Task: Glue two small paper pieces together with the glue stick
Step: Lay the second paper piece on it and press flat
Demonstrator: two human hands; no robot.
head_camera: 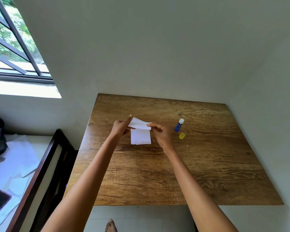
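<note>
A wooden desk point(208, 164) stood against a plain pale wall, with a barred window point(15, 47) off to your left. On it lay one small white paper piece point(140, 137), flat, near the middle. You held the second paper piece point(139, 125) in the air just above its far edge, your left hand point(121, 127) pinching the left end and your right hand point(159, 131) pinching the right end, fingers closed on the sheet in both.

The glue stick point(179, 125) lay on its side to the right, uncapped, with its yellow cap point(181, 136) just in front of it; neither was touched. Whether glue was already on either piece could not be told.

The step in hand looked like laying the held piece onto the flat one. To do that well, you needed to square one edge first, lower it level, then press from that edge outward so no wrinkle formed.

Both your forearms reached forward, nearly straight, converging over the paper, wrists raised clear of the desk.
</note>
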